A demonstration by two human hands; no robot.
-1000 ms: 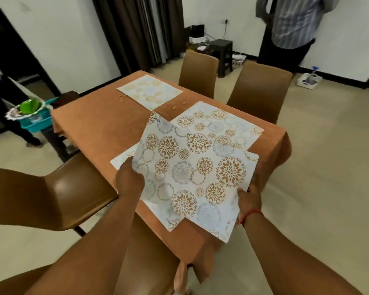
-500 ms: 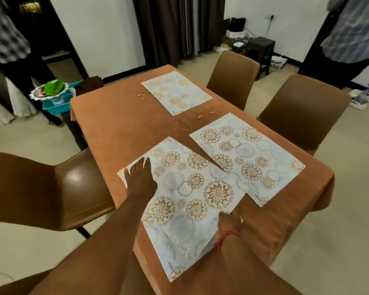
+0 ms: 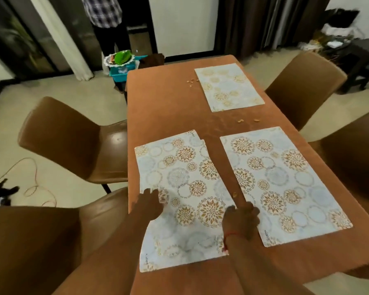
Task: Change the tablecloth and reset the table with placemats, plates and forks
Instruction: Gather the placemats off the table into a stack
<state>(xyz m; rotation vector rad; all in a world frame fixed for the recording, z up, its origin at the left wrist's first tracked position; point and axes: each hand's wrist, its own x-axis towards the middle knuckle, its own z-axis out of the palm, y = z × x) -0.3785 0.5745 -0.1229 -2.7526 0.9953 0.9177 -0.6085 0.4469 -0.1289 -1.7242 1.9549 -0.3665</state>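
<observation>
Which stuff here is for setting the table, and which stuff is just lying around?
For the job: the orange tablecloth; near-left placemats under both hands, left hand and right hand; near-right placemat; far placemat.

Just lying about: crumbs; brown chairs; blue basket with green item; orange cable on the floor.

tablecloth [image 3: 168, 111]: orange | placemats [image 3: 185, 184]: white, gold-blue floral circles

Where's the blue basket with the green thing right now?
Head view, upper left: the blue basket sits just beyond the table's far left corner.
</observation>
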